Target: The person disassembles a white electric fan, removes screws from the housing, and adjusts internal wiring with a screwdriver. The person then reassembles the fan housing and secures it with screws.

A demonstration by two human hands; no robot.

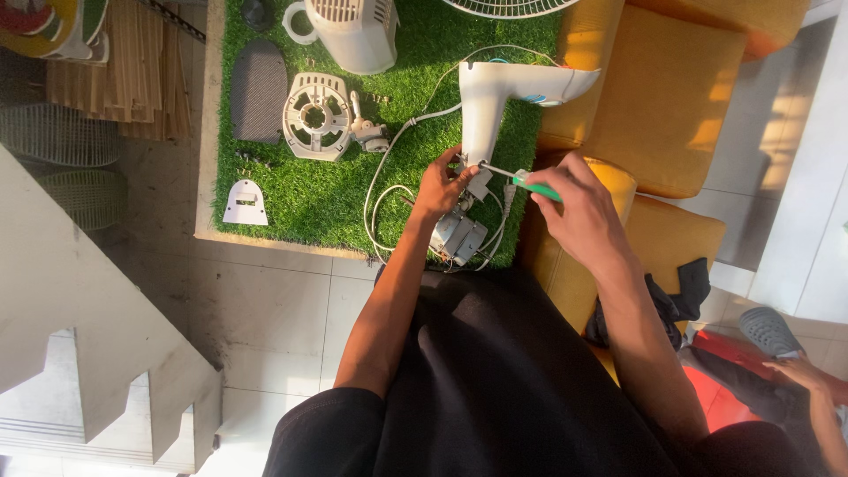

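We look straight down from a head camera at our own two bare arms, working over a low table point(208, 132) covered with green artificial turf. Our left hand point(439, 187) is curled around a small metal fan motor point(458, 237) and the white bracket above it, gripping them so the assembly stays put while the tool bears on it. Our right hand point(579, 212) is closed around the green handle of a screwdriver point(523, 181), held low and nearly level so the tip can reach the fastening from the side.

The screwdriver's long axis runs almost horizontally across the picture, handle to the right in our fist, thin metal shaft pointing left and slightly up toward the joint just beside our left fingers. The white fan neck housing point(503, 93) lies on the turf at the table's right edge, its stem running up the picture from that joint and its head bending off to the right. White cable point(389, 159) loops loosely across the turf beside the motor.

Removed parts are spread on the turf to the left, probably to keep them in sight: a round white vented cover point(315, 116), a dark oval grille point(258, 91), a small white plate point(245, 203) and a white base unit point(353, 31). Mustard cushions point(671, 97) lie to the right. Another person's hand point(799, 371) shows at the lower right.
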